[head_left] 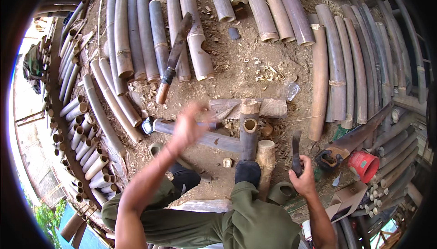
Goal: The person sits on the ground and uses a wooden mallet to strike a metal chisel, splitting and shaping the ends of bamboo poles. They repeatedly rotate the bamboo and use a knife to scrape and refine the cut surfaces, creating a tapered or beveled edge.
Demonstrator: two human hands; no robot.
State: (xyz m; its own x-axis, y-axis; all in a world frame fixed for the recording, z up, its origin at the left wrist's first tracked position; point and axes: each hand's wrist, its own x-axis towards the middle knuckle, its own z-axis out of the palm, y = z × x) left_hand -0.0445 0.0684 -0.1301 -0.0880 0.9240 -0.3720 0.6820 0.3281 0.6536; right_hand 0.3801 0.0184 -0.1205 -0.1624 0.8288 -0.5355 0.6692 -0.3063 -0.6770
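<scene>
— My right grip [304, 176] is wrapped round the dark handle of a short knife [296, 148], out at four o'clock from the bamboo tube [248, 144], blade pointing to twelve!

— And the left?

— My left grip [189, 126], over at nine o'clock, is a blur; I can't tell whether its fingers are spread or curled.

— The tube itself?

— Mid-view, upper end at the wooden block [273, 108], lower end right by my dark-covered foot [248, 173].

— So how far along?

— One round opening is there, facing up near the upper end, pale at the rim! Pale chips [268, 72] lie toward one o'clock. I'd call the main cut done; whether that rim needs more, I can't say. The knife is apart from it.

— Other pieces?

— A pole [196, 37] at eleven has a side notch; the long poles [337, 62] at two show no such opening from here.

— Arms?

— Left forearm slants in from eight, right one from five, fist upright!
</scene>
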